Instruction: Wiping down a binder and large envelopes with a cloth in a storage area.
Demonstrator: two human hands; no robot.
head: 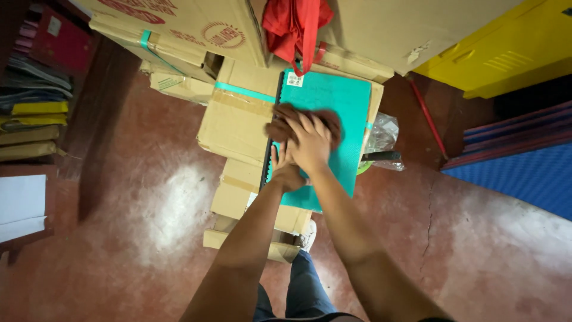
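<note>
A teal book (339, 101) with a black spiral spine lies flat on a cardboard box (238, 116). A brown cloth (286, 122) sits crumpled on its cover. My right hand (310, 143) presses down on the cloth with fingers spread over it. My left hand (285, 170) rests just below, partly under the right, its fingers on the book's spine edge near the cover's lower left.
More cardboard boxes (179, 36) are stacked behind and below. A red cloth bag (295, 24) hangs above the book. A yellow metal cabinet (506, 42) stands at the upper right, blue matting (518, 173) at right, shelves with papers (33, 113) at left. The floor is red concrete.
</note>
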